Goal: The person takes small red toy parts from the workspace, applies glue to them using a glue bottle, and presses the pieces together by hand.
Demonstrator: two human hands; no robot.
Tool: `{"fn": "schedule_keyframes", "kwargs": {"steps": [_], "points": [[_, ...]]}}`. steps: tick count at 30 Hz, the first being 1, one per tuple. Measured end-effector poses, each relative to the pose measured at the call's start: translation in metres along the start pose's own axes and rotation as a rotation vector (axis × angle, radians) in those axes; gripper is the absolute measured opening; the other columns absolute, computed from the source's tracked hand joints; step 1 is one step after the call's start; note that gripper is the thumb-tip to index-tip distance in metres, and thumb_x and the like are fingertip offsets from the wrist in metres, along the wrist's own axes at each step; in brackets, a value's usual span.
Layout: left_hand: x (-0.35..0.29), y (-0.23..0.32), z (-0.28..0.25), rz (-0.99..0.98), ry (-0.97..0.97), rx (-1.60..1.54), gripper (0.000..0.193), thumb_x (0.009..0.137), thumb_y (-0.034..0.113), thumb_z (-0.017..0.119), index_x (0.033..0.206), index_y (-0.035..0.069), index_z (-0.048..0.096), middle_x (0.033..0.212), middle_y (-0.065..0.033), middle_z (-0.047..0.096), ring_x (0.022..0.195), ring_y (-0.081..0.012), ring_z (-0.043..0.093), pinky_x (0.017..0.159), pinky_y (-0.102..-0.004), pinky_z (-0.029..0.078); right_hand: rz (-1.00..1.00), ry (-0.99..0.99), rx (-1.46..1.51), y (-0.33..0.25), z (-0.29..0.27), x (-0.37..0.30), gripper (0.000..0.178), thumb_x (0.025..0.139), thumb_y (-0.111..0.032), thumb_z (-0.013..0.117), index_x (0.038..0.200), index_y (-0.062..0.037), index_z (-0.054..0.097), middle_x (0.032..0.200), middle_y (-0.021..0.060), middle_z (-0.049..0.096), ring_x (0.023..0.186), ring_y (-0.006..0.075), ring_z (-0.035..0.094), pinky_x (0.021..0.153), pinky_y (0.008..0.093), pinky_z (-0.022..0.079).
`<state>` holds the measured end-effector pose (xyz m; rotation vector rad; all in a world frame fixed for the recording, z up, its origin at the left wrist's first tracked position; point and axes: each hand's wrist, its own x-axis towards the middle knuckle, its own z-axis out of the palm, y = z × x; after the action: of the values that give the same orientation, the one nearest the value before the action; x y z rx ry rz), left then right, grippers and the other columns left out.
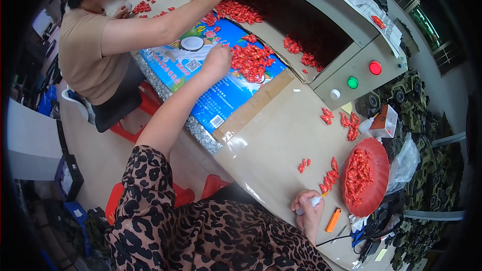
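My left hand [219, 61] reaches out over a blue printed cardboard sheet [201, 100]. Its fingers are curled closed at the left edge of a heap of small shiny red pieces [252, 62]; whatever they may hold is hidden. Low on the right, my right hand [307, 213] is wrapped around a small white glue bottle [315, 201] with a yellow tip. That tip points up at a short row of red pieces [330, 176] on the table. Right of the row stands a red scalloped bowl [380, 170], partly filled with more such pieces.
A grey machine [341, 83] with an open tunnel and coloured buttons borders the far side. At left, a co-worker's arm [170, 24] reaches to its opening. An orange lighter [333, 220], a small box [385, 121] and a clear plastic bag [403, 163] lie around the bowl.
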<state>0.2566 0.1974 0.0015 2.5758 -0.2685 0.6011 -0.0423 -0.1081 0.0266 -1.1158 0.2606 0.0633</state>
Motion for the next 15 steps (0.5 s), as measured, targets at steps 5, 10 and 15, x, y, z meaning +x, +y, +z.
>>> {"fn": "schedule_keyframes", "kwargs": {"steps": [5, 10, 15], "points": [[0.01, 0.02, 0.002, -0.036, -0.061, -0.012, 0.017, 0.078, 0.01, 0.045, 0.073, -0.003, 0.055, 0.076, -0.0241, 0.053, 0.077, -0.0369, 0.052, 0.069, -0.0426, 0.043, 0.013, -0.009, 0.004, -0.001, -0.001, 0.003, 0.006, 0.075, 0.0, 0.055, 0.072, 0.0023, 0.051, 0.065, 0.0094, 0.051, 0.052, 0.014, 0.048, 0.048, 0.0248, 0.041], [0.028, 0.025, 0.003, 0.035, 0.013, 0.064, 0.013, 0.075, 0.009, 0.048, 0.073, 0.0, 0.057, 0.075, -0.0197, 0.055, 0.076, -0.0341, 0.053, 0.069, -0.0411, 0.044, 0.001, -0.024, -0.035, 0.002, -0.007, 0.003, 0.011, 0.073, -0.005, 0.058, 0.072, 0.0008, 0.049, 0.066, 0.0109, 0.051, 0.05, 0.0136, 0.048, 0.046, 0.0262, 0.042], [0.054, 0.058, 0.028, 0.148, 0.059, -0.111, 0.011, 0.072, 0.008, 0.051, 0.074, 0.002, 0.06, 0.075, -0.0168, 0.057, 0.077, -0.0323, 0.053, 0.07, -0.0406, 0.043, 0.019, -0.033, 0.013, 0.002, -0.01, 0.003, 0.011, 0.073, -0.005, 0.059, 0.072, 0.0014, 0.05, 0.066, 0.0115, 0.051, 0.051, 0.0141, 0.048, 0.046, 0.027, 0.042]]}}
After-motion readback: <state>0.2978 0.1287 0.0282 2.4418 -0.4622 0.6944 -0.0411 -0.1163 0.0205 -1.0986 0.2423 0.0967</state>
